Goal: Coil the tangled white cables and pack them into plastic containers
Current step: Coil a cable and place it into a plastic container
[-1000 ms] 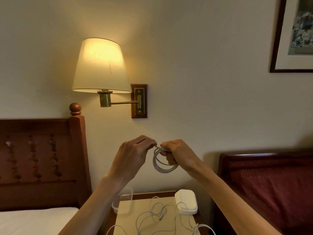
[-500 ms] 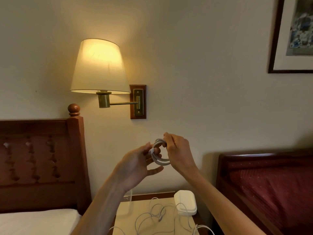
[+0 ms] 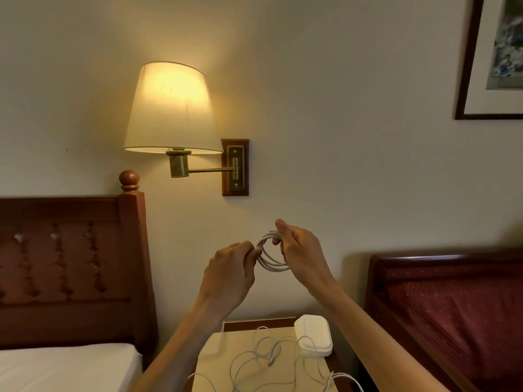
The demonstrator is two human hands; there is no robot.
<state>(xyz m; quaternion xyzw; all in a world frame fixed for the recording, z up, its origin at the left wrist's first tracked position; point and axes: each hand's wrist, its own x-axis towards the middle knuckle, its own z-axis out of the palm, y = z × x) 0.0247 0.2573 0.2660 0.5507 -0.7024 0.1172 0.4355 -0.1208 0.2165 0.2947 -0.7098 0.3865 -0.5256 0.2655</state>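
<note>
White and thin, the round coil of cable hangs in the air in front of you, well above the small pale bedside table. Your right hand holds it on its right side. The fingers are curled through the ring and the thumb presses the loops from the top. Your left hand is just to the left of the coil. Its fingertips pinch the cable at the left edge, where a loose bit seems to end.

The ring stands up, with its flat open face turned toward you. It lies between your two hands, and both are touching it. The right hand has the firmer hold, so I think that hand should carry it.

Down on the bedside table, more loose white cables still lie in a tangle. At the back right corner of that table sits a stack of white plastic containers with rounded corners. It is straight below your right hand, so the way from the coil to the box is down and a little right.

You will likely need to tuck the loose end in first, so the loops do not spring apart. If the lid is on, I cannot tell.
</note>
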